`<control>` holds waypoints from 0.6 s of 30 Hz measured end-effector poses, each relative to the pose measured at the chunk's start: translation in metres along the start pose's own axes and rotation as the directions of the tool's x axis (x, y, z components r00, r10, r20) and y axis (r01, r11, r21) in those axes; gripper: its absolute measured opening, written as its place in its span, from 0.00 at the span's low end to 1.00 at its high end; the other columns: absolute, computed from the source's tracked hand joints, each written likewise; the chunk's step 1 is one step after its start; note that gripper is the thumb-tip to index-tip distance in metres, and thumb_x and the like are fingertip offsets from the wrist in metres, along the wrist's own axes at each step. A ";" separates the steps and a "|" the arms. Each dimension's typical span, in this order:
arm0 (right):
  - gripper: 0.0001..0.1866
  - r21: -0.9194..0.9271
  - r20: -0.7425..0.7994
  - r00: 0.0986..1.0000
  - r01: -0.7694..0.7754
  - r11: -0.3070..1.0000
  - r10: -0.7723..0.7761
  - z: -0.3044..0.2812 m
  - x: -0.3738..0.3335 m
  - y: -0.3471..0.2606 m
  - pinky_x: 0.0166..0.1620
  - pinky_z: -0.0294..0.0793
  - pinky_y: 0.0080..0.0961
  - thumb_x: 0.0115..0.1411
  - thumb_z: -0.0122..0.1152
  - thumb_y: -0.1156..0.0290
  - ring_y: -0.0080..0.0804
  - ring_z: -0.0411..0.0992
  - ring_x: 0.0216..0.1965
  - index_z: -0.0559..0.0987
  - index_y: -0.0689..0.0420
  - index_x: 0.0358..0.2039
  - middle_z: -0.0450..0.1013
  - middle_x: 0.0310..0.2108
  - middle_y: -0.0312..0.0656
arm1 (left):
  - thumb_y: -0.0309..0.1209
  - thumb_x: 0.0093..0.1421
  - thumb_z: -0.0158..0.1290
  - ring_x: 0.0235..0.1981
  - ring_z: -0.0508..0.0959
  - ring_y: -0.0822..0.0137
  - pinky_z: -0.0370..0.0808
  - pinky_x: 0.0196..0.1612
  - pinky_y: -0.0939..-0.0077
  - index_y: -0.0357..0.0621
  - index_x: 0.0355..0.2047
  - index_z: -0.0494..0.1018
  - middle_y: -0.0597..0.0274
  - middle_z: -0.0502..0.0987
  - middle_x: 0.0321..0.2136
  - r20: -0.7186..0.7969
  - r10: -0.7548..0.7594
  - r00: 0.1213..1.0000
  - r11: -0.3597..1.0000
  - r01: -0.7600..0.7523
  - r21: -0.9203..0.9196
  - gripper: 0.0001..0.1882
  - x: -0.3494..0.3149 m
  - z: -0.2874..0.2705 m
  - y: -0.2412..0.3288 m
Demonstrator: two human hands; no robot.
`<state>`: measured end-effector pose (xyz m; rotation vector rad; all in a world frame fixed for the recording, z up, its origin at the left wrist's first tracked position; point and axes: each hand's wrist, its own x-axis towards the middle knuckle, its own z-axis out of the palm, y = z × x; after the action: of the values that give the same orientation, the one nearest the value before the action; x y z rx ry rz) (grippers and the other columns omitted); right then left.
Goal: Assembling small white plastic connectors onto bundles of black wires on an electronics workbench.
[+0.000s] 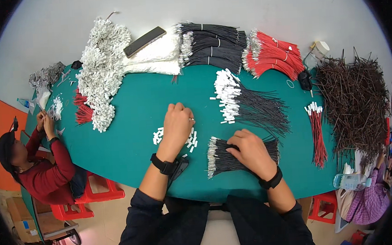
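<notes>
My left hand (177, 126) is over a scatter of small white plastic connector housings (191, 140), its fingers curled together. A small pale bit shows by its fingertips, too small to make out. My right hand (251, 152) lies over a bundle of black wires (225, 162) with silvery terminals at their left ends. Its thumb and fingers are bent closed at the wires; its palm hides part of the bundle. Beyond it lies a fanned heap of black wires with white connectors (228, 96) on one end.
Tied black wire bundles (211, 47), red wire bundles (275, 55) and a white heap (104, 51) line the green table's (145, 98) far side. Red wires (317, 137) and a dark tangled pile (351, 99) lie right. A co-worker (42, 172) sits left; a plastic bottle (352, 181) stands near the right edge.
</notes>
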<state>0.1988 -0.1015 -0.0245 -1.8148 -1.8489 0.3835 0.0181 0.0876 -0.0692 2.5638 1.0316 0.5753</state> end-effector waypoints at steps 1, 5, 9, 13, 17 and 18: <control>0.06 -0.023 0.022 1.000 -0.016 1.000 0.017 0.005 -0.001 0.001 0.43 0.75 0.42 0.53 0.69 0.74 0.48 0.74 0.38 0.81 0.61 0.30 0.74 0.31 0.45 | 0.23 0.47 0.68 0.43 0.74 0.50 0.74 0.48 0.60 0.41 0.29 0.81 0.54 0.77 0.36 0.023 -0.004 1.000 1.000 0.004 0.005 0.08 0.001 0.002 0.000; 0.04 0.003 -0.008 1.000 -0.003 1.000 0.003 0.015 -0.002 0.005 0.40 0.74 0.41 0.56 0.66 0.76 0.46 0.72 0.35 0.80 0.61 0.29 0.73 0.29 0.43 | 0.22 0.47 0.67 0.41 0.73 0.49 0.74 0.49 0.59 0.40 0.30 0.80 0.55 0.77 0.34 0.005 0.017 1.000 1.000 -0.017 0.006 0.09 -0.001 0.001 0.000; 0.04 0.026 -0.006 1.000 -0.003 1.000 0.003 0.009 -0.003 0.004 0.42 0.74 0.43 0.56 0.64 0.76 0.49 0.72 0.37 0.78 0.62 0.29 0.72 0.29 0.47 | 0.21 0.56 0.64 0.37 0.79 0.61 0.77 0.43 0.68 0.38 0.35 0.79 0.58 0.80 0.34 0.095 -0.084 0.992 0.936 0.111 -0.334 0.07 -0.003 -0.028 0.023; 0.04 0.246 -0.044 0.999 0.014 0.969 -0.003 0.005 -0.008 0.007 0.42 0.75 0.41 0.60 0.62 0.77 0.52 0.74 0.37 0.77 0.64 0.34 0.74 0.32 0.49 | 0.22 0.64 0.59 0.34 0.81 0.73 0.78 0.36 0.78 0.34 0.38 0.80 0.58 0.83 0.34 0.258 -0.146 0.955 0.310 0.291 -0.905 0.04 -0.013 -0.041 0.038; 0.03 0.385 -0.087 0.996 0.041 0.922 -0.008 -0.006 -0.011 0.004 0.37 0.77 0.34 0.64 0.60 0.79 0.48 0.77 0.32 0.76 0.65 0.36 0.78 0.33 0.49 | 0.22 0.64 0.59 0.31 0.81 0.73 0.78 0.36 0.78 0.34 0.38 0.81 0.58 0.82 0.32 0.272 -0.158 0.949 0.080 0.287 -0.954 0.04 -0.026 -0.044 0.052; 0.03 0.385 -0.084 0.996 0.040 0.922 -0.008 -0.010 -0.012 0.000 0.37 0.77 0.34 0.64 0.60 0.79 0.48 0.77 0.32 0.76 0.65 0.36 0.78 0.33 0.49 | 0.22 0.64 0.59 0.30 0.81 0.72 0.78 0.35 0.78 0.34 0.38 0.81 0.58 0.82 0.31 0.294 -0.174 0.940 -0.001 0.299 -0.954 0.04 -0.030 -0.043 0.054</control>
<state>0.2039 -0.1154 -0.0180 -1.5130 -1.6034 0.6094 0.0093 0.0354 -0.0157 1.0207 0.5608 0.6978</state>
